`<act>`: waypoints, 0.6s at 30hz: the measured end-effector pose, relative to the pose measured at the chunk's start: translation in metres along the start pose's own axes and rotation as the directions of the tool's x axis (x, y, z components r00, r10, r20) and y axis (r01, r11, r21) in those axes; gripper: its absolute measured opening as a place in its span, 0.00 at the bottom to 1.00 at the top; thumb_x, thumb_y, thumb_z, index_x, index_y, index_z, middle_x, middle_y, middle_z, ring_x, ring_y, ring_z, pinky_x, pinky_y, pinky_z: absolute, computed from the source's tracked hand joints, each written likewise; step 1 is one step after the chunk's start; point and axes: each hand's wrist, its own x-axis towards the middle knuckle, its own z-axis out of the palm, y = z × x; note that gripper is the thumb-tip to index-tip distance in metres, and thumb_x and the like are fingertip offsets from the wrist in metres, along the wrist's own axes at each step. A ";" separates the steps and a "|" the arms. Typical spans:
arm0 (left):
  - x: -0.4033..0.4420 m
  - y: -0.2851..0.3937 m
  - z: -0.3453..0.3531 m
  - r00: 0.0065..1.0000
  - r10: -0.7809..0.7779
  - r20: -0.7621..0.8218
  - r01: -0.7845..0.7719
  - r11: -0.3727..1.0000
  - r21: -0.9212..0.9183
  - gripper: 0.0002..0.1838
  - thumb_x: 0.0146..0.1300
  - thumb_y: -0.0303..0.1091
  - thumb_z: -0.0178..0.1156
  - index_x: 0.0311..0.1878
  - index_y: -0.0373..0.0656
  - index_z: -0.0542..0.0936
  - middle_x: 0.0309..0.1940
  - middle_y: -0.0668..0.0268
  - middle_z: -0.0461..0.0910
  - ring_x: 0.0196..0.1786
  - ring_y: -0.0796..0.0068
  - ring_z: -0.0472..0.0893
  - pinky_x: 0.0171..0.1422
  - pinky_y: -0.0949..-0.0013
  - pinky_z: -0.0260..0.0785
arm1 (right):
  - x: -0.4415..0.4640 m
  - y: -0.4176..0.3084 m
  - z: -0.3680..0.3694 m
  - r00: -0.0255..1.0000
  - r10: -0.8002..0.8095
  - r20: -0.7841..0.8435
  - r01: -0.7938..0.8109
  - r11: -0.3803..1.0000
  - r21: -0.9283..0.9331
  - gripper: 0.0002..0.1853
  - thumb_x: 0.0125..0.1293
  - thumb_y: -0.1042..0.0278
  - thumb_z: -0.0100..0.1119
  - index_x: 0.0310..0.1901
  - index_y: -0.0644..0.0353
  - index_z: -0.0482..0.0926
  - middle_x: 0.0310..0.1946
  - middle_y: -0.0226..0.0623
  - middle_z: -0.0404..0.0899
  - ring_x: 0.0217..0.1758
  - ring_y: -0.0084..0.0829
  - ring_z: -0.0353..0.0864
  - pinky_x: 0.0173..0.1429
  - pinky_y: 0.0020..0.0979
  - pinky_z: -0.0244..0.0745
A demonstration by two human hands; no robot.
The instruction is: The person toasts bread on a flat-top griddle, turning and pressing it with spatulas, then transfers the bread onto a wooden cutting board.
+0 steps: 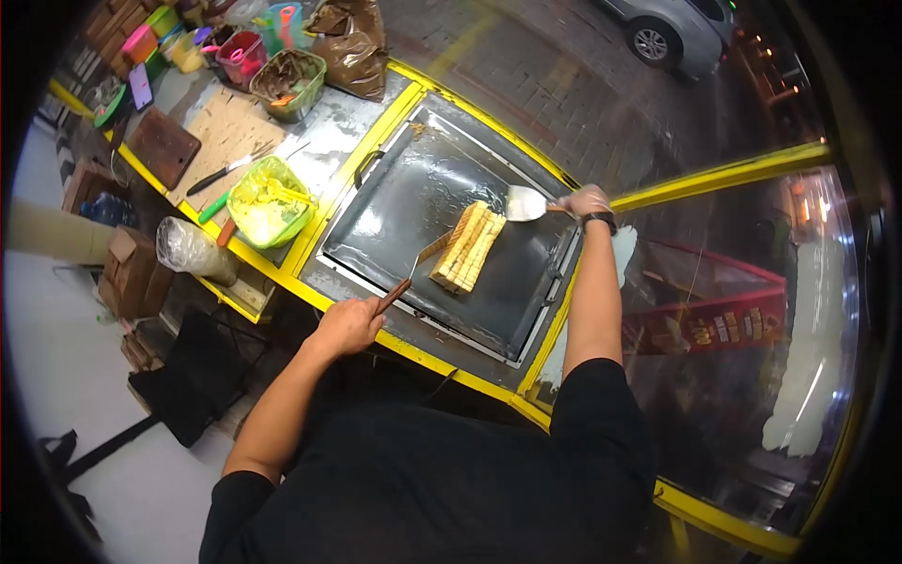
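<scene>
A block of sliced bread (467, 248), pale yellow with golden-brown edges, lies on the dark flat griddle (385, 226). My left hand (348, 327) is closed round the wooden handle of a slotted spatula (432, 248), whose blade meets the bread's left side. At the far right of the griddle, my right hand (589, 202), which looks covered by a clear glove, grips a wide metal scraper (526, 203). The scraper's blade is by the bread's upper right end; whether it touches cannot be made out.
Left of the griddle stand a green tub of yellow spread (272, 209), a knife (221, 175), a brown board (163, 147) and a basket (289, 83). A brown plastic bag (352, 47) sits behind. Yellow frame bars (723, 177) edge the stall at right.
</scene>
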 end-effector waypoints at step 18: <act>-0.020 0.006 0.015 0.998 -0.058 -0.038 0.056 0.997 -0.055 0.14 0.68 0.43 0.56 0.43 0.40 0.76 0.34 0.47 0.82 0.41 0.43 0.82 0.47 0.45 0.73 | 0.016 -0.192 -0.019 0.701 -0.713 -0.009 0.696 0.687 -0.212 0.22 0.48 0.50 0.74 0.32 0.64 0.84 0.35 0.53 0.81 0.41 0.51 0.82 0.47 0.45 0.78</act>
